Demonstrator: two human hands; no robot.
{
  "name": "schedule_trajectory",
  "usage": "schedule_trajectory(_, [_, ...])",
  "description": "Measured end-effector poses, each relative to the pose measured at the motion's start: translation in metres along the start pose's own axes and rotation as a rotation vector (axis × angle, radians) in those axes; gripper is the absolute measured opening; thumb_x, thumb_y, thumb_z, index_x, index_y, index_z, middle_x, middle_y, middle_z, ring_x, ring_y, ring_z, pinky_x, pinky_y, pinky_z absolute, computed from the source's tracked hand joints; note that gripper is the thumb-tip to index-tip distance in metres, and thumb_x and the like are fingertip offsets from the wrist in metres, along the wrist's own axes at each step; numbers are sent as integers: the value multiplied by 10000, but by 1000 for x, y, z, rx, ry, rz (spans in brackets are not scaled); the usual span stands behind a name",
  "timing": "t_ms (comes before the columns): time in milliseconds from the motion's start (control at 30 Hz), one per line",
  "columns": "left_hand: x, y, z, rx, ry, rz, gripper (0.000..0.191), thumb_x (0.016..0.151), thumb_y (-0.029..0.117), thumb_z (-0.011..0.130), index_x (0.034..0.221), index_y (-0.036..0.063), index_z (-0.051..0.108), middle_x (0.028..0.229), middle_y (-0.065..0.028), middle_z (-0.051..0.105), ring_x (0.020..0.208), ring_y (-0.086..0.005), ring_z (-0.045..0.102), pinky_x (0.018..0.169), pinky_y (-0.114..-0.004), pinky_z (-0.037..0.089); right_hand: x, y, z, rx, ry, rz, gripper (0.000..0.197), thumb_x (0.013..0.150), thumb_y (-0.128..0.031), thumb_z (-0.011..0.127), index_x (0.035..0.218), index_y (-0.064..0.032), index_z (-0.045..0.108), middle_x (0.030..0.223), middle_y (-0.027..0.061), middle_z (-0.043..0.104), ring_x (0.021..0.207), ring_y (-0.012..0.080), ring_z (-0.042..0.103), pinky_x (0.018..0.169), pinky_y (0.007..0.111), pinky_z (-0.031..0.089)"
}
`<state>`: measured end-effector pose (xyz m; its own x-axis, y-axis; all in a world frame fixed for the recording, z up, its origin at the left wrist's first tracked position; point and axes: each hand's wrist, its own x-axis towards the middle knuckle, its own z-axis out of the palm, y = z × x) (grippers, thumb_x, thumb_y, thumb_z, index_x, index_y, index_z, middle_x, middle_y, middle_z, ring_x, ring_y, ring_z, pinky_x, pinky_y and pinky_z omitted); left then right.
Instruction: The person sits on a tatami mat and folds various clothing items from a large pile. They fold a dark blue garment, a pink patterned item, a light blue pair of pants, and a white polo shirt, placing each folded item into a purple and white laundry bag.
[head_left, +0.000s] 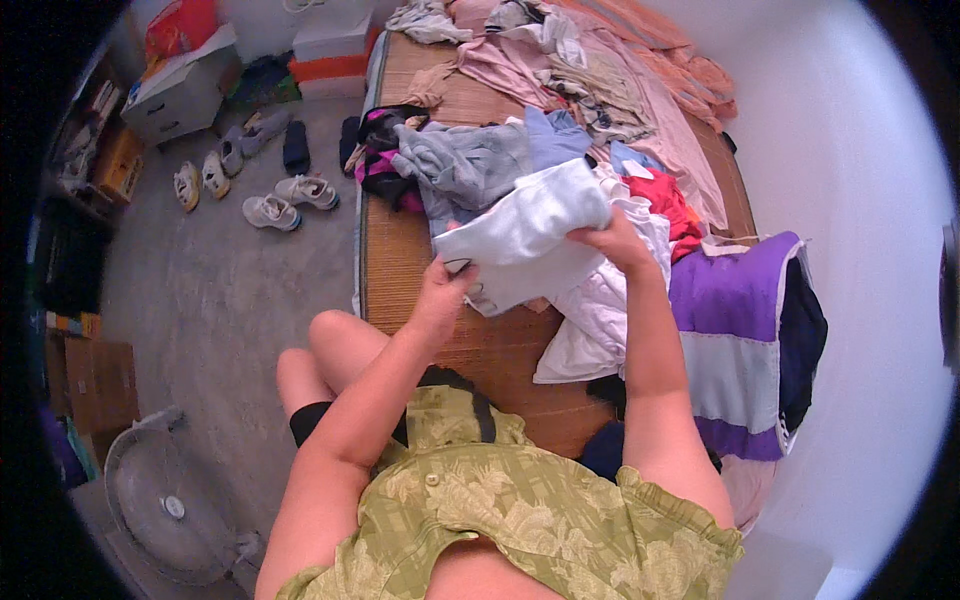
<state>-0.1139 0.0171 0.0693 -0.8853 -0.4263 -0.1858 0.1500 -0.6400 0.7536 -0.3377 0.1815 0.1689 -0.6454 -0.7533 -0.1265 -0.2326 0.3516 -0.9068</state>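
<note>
Both of my hands hold a folded white cloth garment (536, 232) above the bed mat. My left hand (442, 289) grips its near left corner, where a few dark lines show on the fabric. The right end of the garment is pinched by my right hand (619, 238). Just beyond it lies a heap with a grey garment (476, 161), a light blue cloth (556, 139) and a black and magenta piece (390, 157). White clothing (581, 334) spreads beneath my right forearm, with a red cloth (664, 202) behind it.
A purple and grey fabric storage bin (727, 341) holding dark cloth stands at the right by the wall. More clothes and pink bedding (517, 71) cover the far mat. Shoes (274, 210) and a fan (172, 502) stand on the floor at left.
</note>
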Motion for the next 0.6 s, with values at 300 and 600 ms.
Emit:
schedule_trajectory(300, [-60, 97, 129, 1077, -583, 1142, 158, 679, 108, 652, 746, 250, 667, 1024, 21, 595, 991, -189, 595, 1071, -581, 186, -111, -21, 19, 812, 588, -423, 389, 810, -129, 636, 1187, -45, 586, 1091, 55, 635, 1003, 184, 590, 959, 379, 422])
schedule_trajectory(600, [-81, 44, 94, 888, -420, 707, 305, 725, -120, 544, 851, 127, 673, 1069, -40, 632, 991, -227, 610, 1090, -562, 167, -113, 4, 37, 936, 631, -306, 395, 820, -158, 609, 1196, -43, 575, 1108, 63, 623, 1018, 194, 581, 965, 386, 416])
